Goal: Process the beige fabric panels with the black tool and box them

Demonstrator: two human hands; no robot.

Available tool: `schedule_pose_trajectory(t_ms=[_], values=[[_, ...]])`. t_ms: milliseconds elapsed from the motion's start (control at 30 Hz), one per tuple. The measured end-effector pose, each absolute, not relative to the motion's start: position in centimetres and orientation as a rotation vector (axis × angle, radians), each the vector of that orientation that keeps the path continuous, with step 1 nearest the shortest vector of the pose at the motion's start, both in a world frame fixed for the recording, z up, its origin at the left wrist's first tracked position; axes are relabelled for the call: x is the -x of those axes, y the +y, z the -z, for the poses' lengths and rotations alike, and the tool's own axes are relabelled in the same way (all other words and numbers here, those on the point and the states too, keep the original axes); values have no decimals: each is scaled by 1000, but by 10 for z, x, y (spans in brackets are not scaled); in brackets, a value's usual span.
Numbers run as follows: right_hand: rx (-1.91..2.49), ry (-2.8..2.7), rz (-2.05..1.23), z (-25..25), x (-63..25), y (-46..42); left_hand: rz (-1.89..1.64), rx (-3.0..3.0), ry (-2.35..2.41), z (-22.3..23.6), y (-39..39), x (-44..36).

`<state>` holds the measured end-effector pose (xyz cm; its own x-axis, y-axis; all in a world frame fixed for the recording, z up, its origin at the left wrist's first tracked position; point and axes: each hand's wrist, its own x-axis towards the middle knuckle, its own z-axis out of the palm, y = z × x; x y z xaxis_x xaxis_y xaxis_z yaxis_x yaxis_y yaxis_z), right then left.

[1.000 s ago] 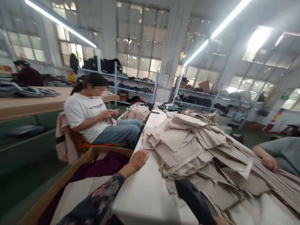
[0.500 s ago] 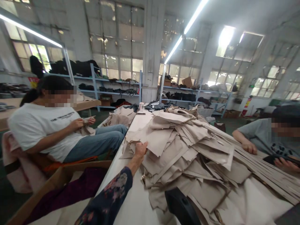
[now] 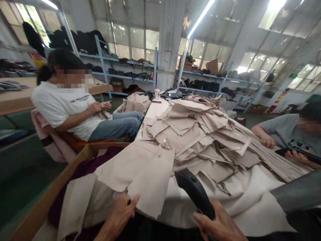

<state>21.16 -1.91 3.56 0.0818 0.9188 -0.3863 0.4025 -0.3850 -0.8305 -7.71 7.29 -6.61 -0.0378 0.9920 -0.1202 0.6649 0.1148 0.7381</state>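
My left hand [image 3: 122, 209] is closed on the near edge of a beige fabric piece [image 3: 152, 182], which spreads over the table's front edge. Small metal fittings [image 3: 159, 155] show near that piece's top. My right hand [image 3: 218, 217] grips a black handheld tool [image 3: 192, 187], curved and shaped like a hair clipper. Its head points up and left, beside the fabric and apart from it. Behind both hands rises a large heap of similar beige fabric pieces [image 3: 203, 134].
An open cardboard box [image 3: 32, 214] with purple and beige cloth stands at left. One co-worker [image 3: 67, 107] sits left handling cloth. Another person [image 3: 283, 130] at right holds a black tool [image 3: 296, 152]. A grey sleeve-like shape [image 3: 298, 190] lies at lower right.
My left hand has come back from the heap toward me, drawing a beige fabric piece with it. My right hand has come into view on the black tool. The view has tilted down.
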Motion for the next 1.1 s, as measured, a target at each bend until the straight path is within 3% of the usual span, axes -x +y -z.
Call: schedule_pose_trajectory(t_ms=[133,333,633,933,1100], values=[[1755,-1348,-1375,-37,-191,-12,-516,-1871,1651,51,45,115],[1705,-1348,-1439,-41,-171,20,-792,-2016,1801,7,93,102],[1692,-1345,-1509,-32,-140,93,-1168,-1984,1598,59,152,52],[1702,-1395,-1362,-43,-123,141,-945,-1940,1623,56,152,56],[1673,-1373,-1321,-59,-137,133,-1080,-2198,1641,75,151,53]])
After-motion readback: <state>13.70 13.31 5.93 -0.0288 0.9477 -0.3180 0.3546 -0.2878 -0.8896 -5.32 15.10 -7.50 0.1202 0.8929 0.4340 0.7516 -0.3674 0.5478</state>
